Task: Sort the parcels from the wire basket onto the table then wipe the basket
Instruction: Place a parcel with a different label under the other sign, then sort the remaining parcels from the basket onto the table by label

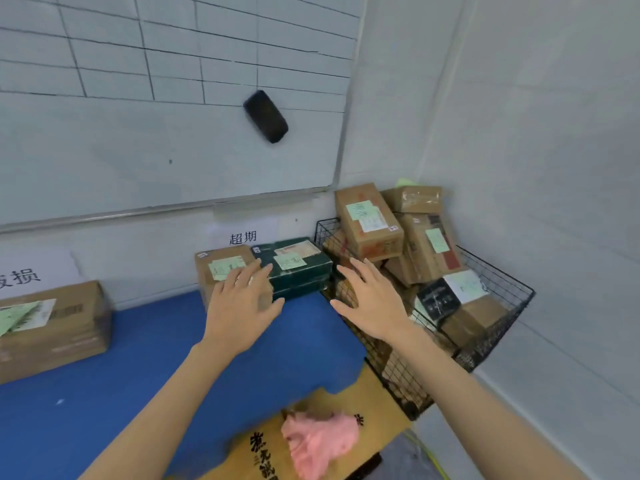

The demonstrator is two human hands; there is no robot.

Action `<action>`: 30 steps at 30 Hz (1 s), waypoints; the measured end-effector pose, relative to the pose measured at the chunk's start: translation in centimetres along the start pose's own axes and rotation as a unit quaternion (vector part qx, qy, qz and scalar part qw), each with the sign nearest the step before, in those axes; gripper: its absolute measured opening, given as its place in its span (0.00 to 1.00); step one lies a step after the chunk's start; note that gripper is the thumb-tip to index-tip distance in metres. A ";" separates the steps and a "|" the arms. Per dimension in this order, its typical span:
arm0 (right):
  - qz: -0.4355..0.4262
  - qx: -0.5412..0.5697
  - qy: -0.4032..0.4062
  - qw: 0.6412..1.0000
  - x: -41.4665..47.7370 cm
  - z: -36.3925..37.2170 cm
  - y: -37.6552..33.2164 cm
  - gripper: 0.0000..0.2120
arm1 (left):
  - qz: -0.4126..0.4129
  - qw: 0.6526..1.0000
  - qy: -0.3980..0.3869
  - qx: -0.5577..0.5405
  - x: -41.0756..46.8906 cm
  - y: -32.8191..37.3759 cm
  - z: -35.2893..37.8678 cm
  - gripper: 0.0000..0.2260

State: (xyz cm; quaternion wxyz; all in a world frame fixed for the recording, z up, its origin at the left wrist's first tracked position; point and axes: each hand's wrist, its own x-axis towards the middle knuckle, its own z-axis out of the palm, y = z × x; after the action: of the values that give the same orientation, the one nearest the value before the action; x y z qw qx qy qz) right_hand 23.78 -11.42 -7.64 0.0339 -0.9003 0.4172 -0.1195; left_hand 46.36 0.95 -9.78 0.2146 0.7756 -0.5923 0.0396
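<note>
Blue matting covers the surface (138, 358) below a whiteboard (138, 140). The left grip (242, 306) is spread flat, fingers straight, over a brown parcel (204, 285) and holds nothing. A dark green parcel (301, 271) sits just to its right, between the two grips. The right grip (370, 306), fingers splayed and empty, hovers at the near left wall of the wire basket (502, 275). Piled parcels (370, 223) fill the basket beyond it. A pink cloth (318, 441) lies nearer the person than both grips.
</note>
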 end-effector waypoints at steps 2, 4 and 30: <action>0.010 -0.010 0.006 1.000 -2.4 -1.6 3.4 0.35 | 0.016 1.000 -0.011 0.001 -0.1 4.3 0.8 0.38; 0.022 -0.008 0.017 1.000 -4.6 -3.2 6.7 0.33 | 0.030 1.000 -0.006 0.005 0.0 8.2 1.7 0.39; 0.074 0.016 0.050 0.996 -1.4 -10.7 33.2 0.34 | 0.096 0.994 0.058 -0.019 18.6 31.9 9.5 0.32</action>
State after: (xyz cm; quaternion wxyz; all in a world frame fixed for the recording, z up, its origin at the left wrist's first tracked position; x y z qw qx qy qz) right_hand -4.37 -31.57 -2.86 0.0358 -0.8592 0.4820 -0.1680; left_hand 20.19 -26.00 -3.34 0.2587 0.7075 -0.6510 0.0934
